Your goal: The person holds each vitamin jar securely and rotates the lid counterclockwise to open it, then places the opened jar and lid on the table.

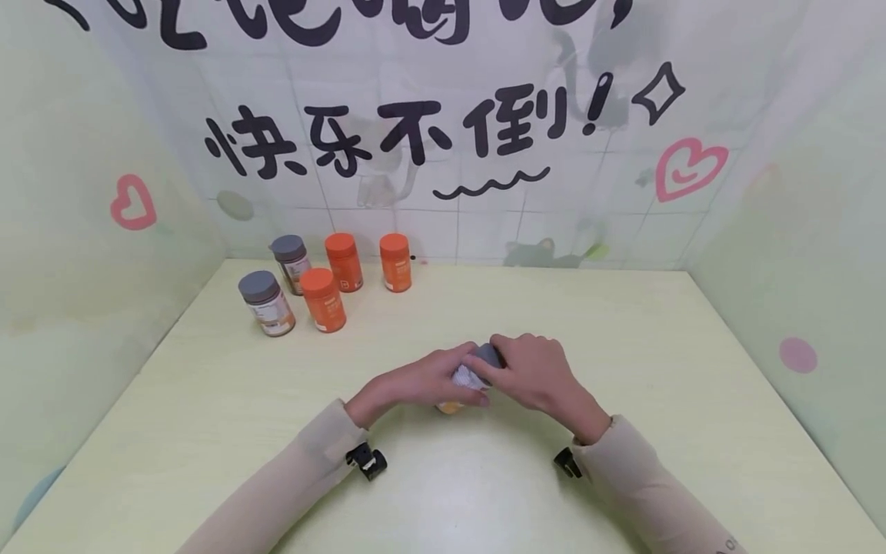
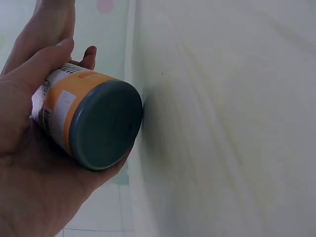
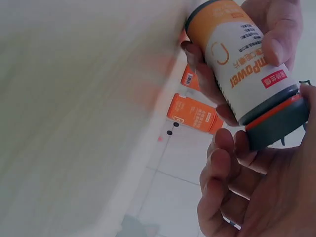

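Observation:
Near the middle of the table, my left hand (image 1: 432,378) grips the body of a grey bottle (image 1: 469,378) with a white and orange label. The bottle is held tilted, and its dark round base (image 2: 106,126) faces the left wrist camera. My right hand (image 1: 536,369) holds the grey screw cap (image 1: 488,355) at its upper end, with thumb and fingers on the rim. In the right wrist view, an orange band shows between the cap (image 3: 279,123) and the bottle's neck. Whether the cap is loose I cannot tell.
At the back left of the table stand several jars: a front grey-capped jar (image 1: 268,305), a rear grey-capped jar (image 1: 294,263), a front orange jar (image 1: 324,302) and two more orange jars (image 1: 344,263) behind. A printed cloth backdrop (image 1: 484,231) closes off the table's far edge.

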Demonstrator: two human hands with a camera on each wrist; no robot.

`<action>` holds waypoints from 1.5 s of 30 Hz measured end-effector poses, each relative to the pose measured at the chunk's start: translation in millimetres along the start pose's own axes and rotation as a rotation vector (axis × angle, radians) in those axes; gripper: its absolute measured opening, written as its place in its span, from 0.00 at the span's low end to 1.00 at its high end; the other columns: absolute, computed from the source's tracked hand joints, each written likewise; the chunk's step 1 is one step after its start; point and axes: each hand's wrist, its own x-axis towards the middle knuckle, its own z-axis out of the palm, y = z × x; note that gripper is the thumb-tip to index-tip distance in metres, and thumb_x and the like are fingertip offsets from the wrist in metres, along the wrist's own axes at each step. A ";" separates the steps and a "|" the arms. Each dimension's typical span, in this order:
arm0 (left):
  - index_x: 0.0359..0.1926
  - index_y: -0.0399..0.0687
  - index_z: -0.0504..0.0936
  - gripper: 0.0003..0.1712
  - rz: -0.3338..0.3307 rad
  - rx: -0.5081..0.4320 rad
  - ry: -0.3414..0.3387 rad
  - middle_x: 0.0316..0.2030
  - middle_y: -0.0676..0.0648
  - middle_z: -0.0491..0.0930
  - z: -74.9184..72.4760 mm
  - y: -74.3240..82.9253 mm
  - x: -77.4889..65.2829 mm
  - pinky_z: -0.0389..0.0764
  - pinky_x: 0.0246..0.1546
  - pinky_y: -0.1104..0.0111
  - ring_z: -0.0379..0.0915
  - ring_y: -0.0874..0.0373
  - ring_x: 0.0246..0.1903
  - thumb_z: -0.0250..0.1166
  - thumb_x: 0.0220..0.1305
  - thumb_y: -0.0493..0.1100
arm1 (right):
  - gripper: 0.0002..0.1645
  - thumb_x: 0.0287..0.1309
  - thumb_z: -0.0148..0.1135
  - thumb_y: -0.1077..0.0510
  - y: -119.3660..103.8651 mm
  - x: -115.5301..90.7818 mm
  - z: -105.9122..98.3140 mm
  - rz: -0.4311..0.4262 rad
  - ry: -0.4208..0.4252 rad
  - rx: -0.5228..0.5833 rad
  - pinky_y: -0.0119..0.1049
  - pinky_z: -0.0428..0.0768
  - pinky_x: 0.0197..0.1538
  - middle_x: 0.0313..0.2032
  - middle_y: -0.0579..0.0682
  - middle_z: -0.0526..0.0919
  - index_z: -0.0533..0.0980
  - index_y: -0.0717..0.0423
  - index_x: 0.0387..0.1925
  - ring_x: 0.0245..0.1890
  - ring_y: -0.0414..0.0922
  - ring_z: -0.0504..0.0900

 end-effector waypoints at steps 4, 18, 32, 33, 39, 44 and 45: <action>0.61 0.56 0.70 0.26 0.001 -0.007 0.004 0.51 0.49 0.79 1.3 -0.4 -1.5 0.81 0.43 0.66 0.76 0.56 0.46 0.70 0.66 0.47 | 0.38 0.66 0.47 0.21 -3.9 -1.2 0.0 0.064 -0.006 0.002 0.34 0.60 0.20 0.14 0.41 0.62 0.66 0.45 0.16 0.15 0.41 0.63; 0.62 0.56 0.67 0.31 0.022 -0.004 -0.017 0.52 0.49 0.78 -2.6 -3.7 -0.3 0.81 0.44 0.63 0.75 0.52 0.49 0.72 0.63 0.40 | 0.35 0.68 0.48 0.30 -7.7 0.5 0.9 0.093 -0.021 0.109 0.34 0.58 0.19 0.13 0.41 0.64 0.66 0.46 0.13 0.14 0.40 0.62; 0.62 0.53 0.66 0.31 0.049 -0.020 -0.010 0.51 0.48 0.78 -2.3 -5.1 0.1 0.81 0.46 0.63 0.75 0.53 0.48 0.70 0.62 0.37 | 0.31 0.67 0.50 0.25 0.7 2.0 -4.2 -0.022 -0.032 0.067 0.35 0.63 0.21 0.16 0.43 0.66 0.69 0.45 0.26 0.16 0.41 0.65; 0.62 0.54 0.66 0.32 0.043 -0.017 -0.009 0.52 0.48 0.78 -2.5 -4.9 0.0 0.80 0.46 0.63 0.75 0.53 0.48 0.70 0.62 0.37 | 0.31 0.67 0.50 0.25 0.6 2.2 -4.5 -0.016 -0.026 0.063 0.35 0.63 0.21 0.16 0.42 0.66 0.69 0.45 0.26 0.16 0.41 0.65; 0.63 0.54 0.65 0.32 0.030 -0.022 -0.025 0.53 0.47 0.78 -2.0 -4.9 -0.1 0.81 0.45 0.63 0.75 0.53 0.49 0.70 0.63 0.37 | 0.28 0.67 0.52 0.28 -1.9 2.6 -7.9 0.020 -0.025 0.103 0.35 0.65 0.22 0.16 0.42 0.68 0.71 0.45 0.26 0.17 0.41 0.66; 0.62 0.53 0.65 0.31 0.031 -0.032 -0.032 0.53 0.47 0.78 -2.3 -6.0 0.9 0.81 0.48 0.63 0.76 0.53 0.49 0.71 0.63 0.38 | 0.23 0.68 0.53 0.32 -0.7 2.6 -11.5 -0.017 -0.079 0.150 0.35 0.65 0.22 0.17 0.42 0.69 0.73 0.45 0.33 0.18 0.41 0.66; 0.62 0.53 0.65 0.32 0.029 -0.032 -0.031 0.53 0.48 0.78 -2.6 -6.6 0.9 0.81 0.48 0.63 0.76 0.53 0.50 0.71 0.63 0.38 | 0.22 0.68 0.54 0.32 0.1 2.9 -12.6 -0.026 -0.091 0.156 0.35 0.65 0.22 0.17 0.42 0.70 0.74 0.44 0.36 0.18 0.41 0.66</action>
